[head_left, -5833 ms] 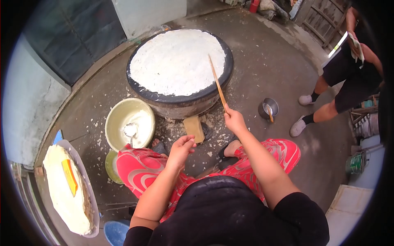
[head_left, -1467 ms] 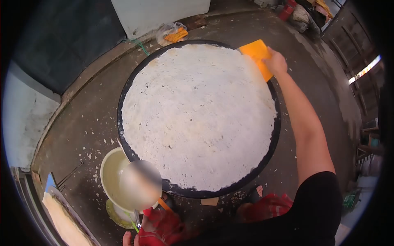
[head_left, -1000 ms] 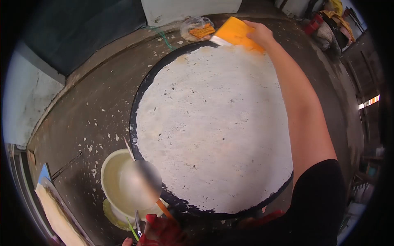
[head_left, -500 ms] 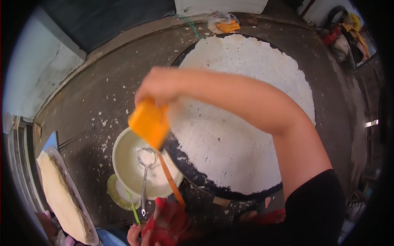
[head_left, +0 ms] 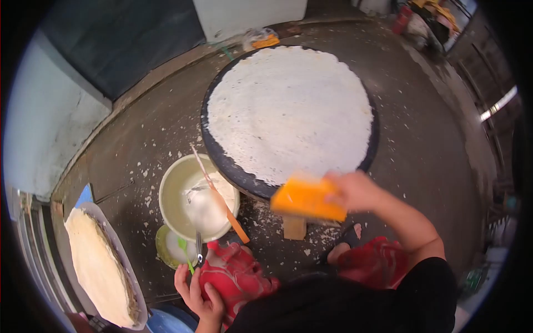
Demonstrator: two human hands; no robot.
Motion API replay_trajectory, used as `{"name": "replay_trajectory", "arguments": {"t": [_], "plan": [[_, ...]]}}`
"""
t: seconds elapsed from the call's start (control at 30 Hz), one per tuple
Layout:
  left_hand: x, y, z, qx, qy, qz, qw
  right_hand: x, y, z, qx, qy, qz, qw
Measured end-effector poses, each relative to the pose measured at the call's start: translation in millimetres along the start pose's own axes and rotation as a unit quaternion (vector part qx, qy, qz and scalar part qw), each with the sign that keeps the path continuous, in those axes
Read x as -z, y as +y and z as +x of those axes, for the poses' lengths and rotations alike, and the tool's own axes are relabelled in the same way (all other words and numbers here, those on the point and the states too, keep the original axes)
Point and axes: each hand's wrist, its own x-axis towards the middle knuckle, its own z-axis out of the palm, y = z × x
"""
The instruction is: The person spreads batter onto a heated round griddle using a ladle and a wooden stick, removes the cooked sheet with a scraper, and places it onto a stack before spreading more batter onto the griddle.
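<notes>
Near the front edge of a round black griddle (head_left: 208, 133), my right hand (head_left: 355, 191) grips an orange scraper (head_left: 307, 198), blurred by motion. A thin layer of white batter (head_left: 288, 111) covers most of the griddle's top. My left hand (head_left: 201, 294) rests on my red-trousered knee with its fingers spread. Just beyond its fingertips is a green-handled tool (head_left: 186, 255) in a small yellow-green bowl (head_left: 162, 244). A large pale basin (head_left: 166, 191) holds white batter and a metal ladle (head_left: 199, 247), and a wooden stick (head_left: 236, 225) lies across it.
At the left, a stack of pale flat sheets (head_left: 100, 266) lies on a board beside a blue basin (head_left: 166, 322). A brick-like block (head_left: 294, 227) is in front of the griddle. Behind it lies a plastic bag with something orange (head_left: 265, 40). A red object (head_left: 402, 20) stands at the back right.
My right hand has swung from above the pale basin to the griddle's front right edge, still gripping the scraper. My left hand now shows more fully on my knee. The view has shifted.
</notes>
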Motion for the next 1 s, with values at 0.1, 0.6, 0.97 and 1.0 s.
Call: {"name": "replay_trajectory", "arguments": {"t": [0.1,0.6,0.97,1.0], "plan": [[-7,0,-6,-0.001,0.041,-0.050,0.998,-16,100,-7,-0.043,0.432,0.342,0.833],[-22,51,76,-0.205,0.010,-0.017,0.979,-114,48,-21,-0.234,0.503,0.316,0.770],[-190,96,182,-0.261,-0.057,0.123,0.956,-138,8,-17,-0.099,0.414,0.473,0.772],[-199,93,191,-0.238,-0.138,0.134,0.952,-136,9,-19,-0.099,0.415,0.474,0.770]]}}
